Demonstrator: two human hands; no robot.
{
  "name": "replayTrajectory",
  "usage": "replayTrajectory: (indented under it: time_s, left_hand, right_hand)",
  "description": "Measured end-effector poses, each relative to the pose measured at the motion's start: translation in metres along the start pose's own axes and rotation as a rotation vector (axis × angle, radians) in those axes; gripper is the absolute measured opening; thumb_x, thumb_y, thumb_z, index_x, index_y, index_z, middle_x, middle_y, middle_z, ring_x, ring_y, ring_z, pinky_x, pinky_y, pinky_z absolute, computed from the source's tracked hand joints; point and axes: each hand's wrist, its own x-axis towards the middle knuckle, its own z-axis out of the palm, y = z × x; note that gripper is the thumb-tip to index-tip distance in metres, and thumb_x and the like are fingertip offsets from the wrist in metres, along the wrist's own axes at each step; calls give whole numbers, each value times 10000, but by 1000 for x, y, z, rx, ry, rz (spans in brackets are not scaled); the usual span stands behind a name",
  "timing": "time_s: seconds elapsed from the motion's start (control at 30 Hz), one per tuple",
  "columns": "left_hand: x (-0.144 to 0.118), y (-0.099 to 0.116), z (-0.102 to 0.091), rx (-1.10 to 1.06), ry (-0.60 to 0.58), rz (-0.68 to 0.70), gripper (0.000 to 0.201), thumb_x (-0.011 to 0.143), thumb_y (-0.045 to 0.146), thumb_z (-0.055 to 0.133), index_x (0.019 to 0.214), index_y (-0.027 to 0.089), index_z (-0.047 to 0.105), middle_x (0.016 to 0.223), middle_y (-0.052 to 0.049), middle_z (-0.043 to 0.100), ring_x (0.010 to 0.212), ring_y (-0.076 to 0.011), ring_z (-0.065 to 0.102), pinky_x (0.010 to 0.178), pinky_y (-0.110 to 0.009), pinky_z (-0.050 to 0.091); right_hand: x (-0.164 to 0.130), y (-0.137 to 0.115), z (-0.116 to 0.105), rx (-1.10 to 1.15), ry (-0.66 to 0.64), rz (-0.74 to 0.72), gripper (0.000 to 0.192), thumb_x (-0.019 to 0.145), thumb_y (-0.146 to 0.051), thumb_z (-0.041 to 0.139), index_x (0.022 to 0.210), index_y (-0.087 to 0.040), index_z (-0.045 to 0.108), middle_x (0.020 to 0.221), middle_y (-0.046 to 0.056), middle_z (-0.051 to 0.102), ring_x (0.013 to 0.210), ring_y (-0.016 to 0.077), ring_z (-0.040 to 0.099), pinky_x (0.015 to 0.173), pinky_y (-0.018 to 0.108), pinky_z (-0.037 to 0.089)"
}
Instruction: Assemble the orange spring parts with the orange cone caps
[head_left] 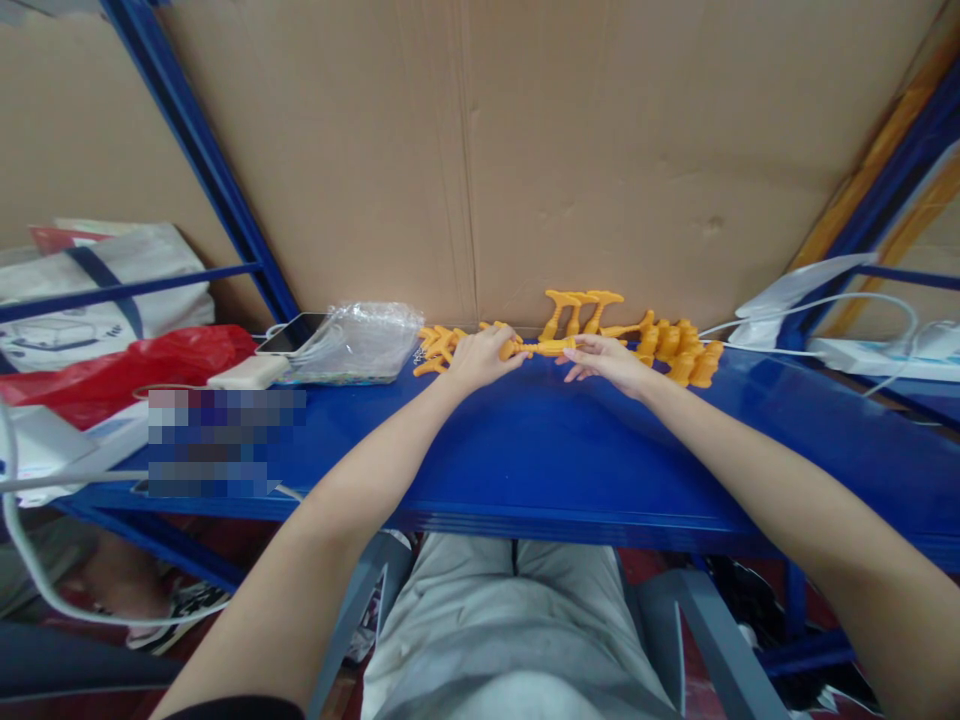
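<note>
Between my two hands, a yellow-orange plastic rod-like piece (553, 348) lies roughly level above the far part of the blue table. My left hand (480, 358) is closed around its left end, and the fingers cover part of it. At the other end, my right hand (606, 362) pinches it between thumb and fingertips, with the remaining fingers loosely bent. Whether it is one piece or two joined ones, I cannot tell. Several yellow-orange T-shaped pieces (574, 312) stand behind, against the cardboard. Thicker yellow-orange pieces (679, 350) are grouped beyond my right hand, and branching yellow-orange pieces (433, 350) lie left of my left hand.
The blue table (510, 440) backs onto a cardboard wall (465, 160). Left are a clear plastic bag (364, 345), a phone (298, 335), a white power bank (249, 373) and a red bag (135, 370). White cables (817, 300) run at the right. Blue frame posts (202, 150) flank the space.
</note>
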Motion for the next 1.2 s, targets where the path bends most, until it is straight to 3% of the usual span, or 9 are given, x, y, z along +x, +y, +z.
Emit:
replayTrajectory:
  time_s: [0.3, 0.4, 0.47, 0.53, 0.6, 0.73, 0.9, 1.07, 1.2]
  left_hand:
    - [0, 3, -2, -9, -15, -25, 289, 970, 432, 638, 1131, 196, 684, 1149, -116, 750, 1086, -273, 719, 825, -308, 534]
    - [0, 3, 0, -11, -37, -19, 382, 985, 441, 612, 1284, 204, 640, 1270, -128, 702, 1151, -280, 698, 884, -333, 549]
    - [-1, 1, 3, -25, -58, 20, 530, 985, 439, 604, 1461, 220, 526, 1396, -140, 633, 1201, -289, 677, 928, -363, 555]
    - [-2, -2, 7, -35, -86, 67, 662, 986, 413, 594, 1587, 241, 376, 1491, -147, 564, 1254, -302, 651, 987, -405, 549]
    - [-2, -6, 10, -35, -110, 92, 687, 989, 371, 576, 1616, 251, 321, 1534, -142, 531, 1307, -308, 619, 1046, -442, 529]
    - [0, -12, 15, -43, -116, 121, 517, 980, 294, 551, 1491, 229, 498, 1507, -125, 567, 1330, -289, 596, 1091, -466, 510]
    - [2, -11, 15, -15, -154, 135, 344, 966, 252, 531, 1283, 205, 657, 1389, -106, 640, 1252, -264, 634, 1050, -455, 532]
    - [2, -9, 14, 21, -216, 154, 286, 965, 265, 515, 1138, 196, 732, 1232, -102, 721, 1153, -267, 676, 976, -431, 552]
    - [4, -9, 13, 19, -269, 172, 294, 964, 266, 507, 1082, 178, 761, 1179, -114, 758, 1107, -269, 704, 945, -396, 558]
  right_hand:
    - [1, 1, 0, 33, 18, -39, 371, 877, -467, 779, 1082, -164, 715, 1003, 110, 790, 649, 129, 710, 601, 241, 538]
    - [8, 8, -4, 14, 62, -125, 522, 793, -550, 821, 1139, -185, 681, 967, 82, 775, 631, 142, 692, 617, 281, 561]
    - [13, 13, -9, -44, 127, -222, 614, 759, -588, 822, 1208, -204, 654, 981, 66, 757, 628, 157, 685, 634, 324, 583]
    - [16, 14, -16, -200, 222, -313, 614, 788, -580, 783, 1260, -215, 637, 1043, 73, 740, 652, 182, 689, 654, 368, 595]
    - [14, 10, -23, -477, 338, -365, 516, 859, -500, 717, 1280, -212, 636, 1130, 101, 729, 733, 222, 706, 713, 410, 596]
    - [-3, -10, -31, -1104, 468, -293, 386, 957, -303, 555, 1320, -190, 620, 1302, 170, 686, 1001, 319, 705, 874, 456, 537]
    - [-16, -24, -23, -1485, 315, -75, 410, 1013, -186, 341, 1340, -165, 587, 1294, 202, 683, 1083, 314, 689, 902, 397, 459]
    - [-14, -16, -17, -1561, 137, 69, 477, 983, -111, 329, 1398, -131, 564, 1285, 219, 707, 1154, 300, 694, 970, 424, 457]
    - [-14, -10, -17, -1538, 65, 162, 502, 1018, -234, 425, 1506, -149, 504, 1367, 230, 677, 1260, 321, 656, 997, 457, 498]
